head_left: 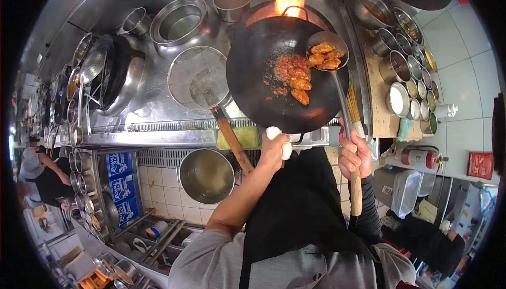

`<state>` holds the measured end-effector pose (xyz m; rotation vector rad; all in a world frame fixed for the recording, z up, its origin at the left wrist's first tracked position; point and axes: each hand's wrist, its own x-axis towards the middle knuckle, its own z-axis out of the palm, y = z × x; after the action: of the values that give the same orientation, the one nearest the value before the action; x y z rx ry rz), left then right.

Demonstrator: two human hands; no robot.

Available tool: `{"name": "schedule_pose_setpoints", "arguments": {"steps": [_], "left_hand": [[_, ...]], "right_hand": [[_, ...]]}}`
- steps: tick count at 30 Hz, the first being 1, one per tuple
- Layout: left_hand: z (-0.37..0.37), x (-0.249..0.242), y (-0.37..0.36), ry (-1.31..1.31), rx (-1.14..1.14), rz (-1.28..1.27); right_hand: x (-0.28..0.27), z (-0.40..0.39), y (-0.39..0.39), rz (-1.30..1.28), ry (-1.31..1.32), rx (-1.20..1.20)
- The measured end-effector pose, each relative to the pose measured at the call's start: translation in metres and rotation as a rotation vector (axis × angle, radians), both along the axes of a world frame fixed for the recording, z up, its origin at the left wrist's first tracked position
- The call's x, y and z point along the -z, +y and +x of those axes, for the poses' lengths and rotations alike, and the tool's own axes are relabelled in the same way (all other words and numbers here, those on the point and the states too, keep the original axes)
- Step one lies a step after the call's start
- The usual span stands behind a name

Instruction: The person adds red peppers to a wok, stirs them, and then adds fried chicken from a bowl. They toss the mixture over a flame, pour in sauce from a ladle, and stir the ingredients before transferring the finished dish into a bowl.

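Note:
A large black wok [253, 83] sits over the burner, with flames [290, 2] rising behind its far rim. My left hand [275, 148] is closed round a white cloth [286, 145] at the wok's near edge, beside its handle. My right hand [354, 154] grips the wooden handle of a metal ladle [339, 91]. Browned, sauce-coated pieces [327, 56] lie in the ladle's bowl, which is over the wok's right side. More pieces [300, 83] and red chopped bits [287, 67] lie in the wok.
Left of the wok lies a wire strainer [182, 73] with a wooden handle. A steel pot [206, 175] stands below the counter edge. Seasoning containers [398, 99] crowd the right side. A bamboo brush [353, 102] is beside the ladle. Another person [45, 170] is at far left.

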<state>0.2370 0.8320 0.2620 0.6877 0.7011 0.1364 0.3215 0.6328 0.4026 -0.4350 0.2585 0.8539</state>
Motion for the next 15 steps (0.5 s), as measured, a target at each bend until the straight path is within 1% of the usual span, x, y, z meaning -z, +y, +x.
{"name": "schedule_pose_setpoints", "arguments": {"steps": [3,15], "left_hand": [[0.001,-0.014,0.000,0.011,-0.078,0.009],[-0.003,-0.012,-0.002,0.069,-0.035,0.048]], "right_hand": [[0.000,0.004,-0.002,0.020,-0.006,0.001],[0.002,-0.011,-0.023,-0.031,-0.008,0.019]]}}
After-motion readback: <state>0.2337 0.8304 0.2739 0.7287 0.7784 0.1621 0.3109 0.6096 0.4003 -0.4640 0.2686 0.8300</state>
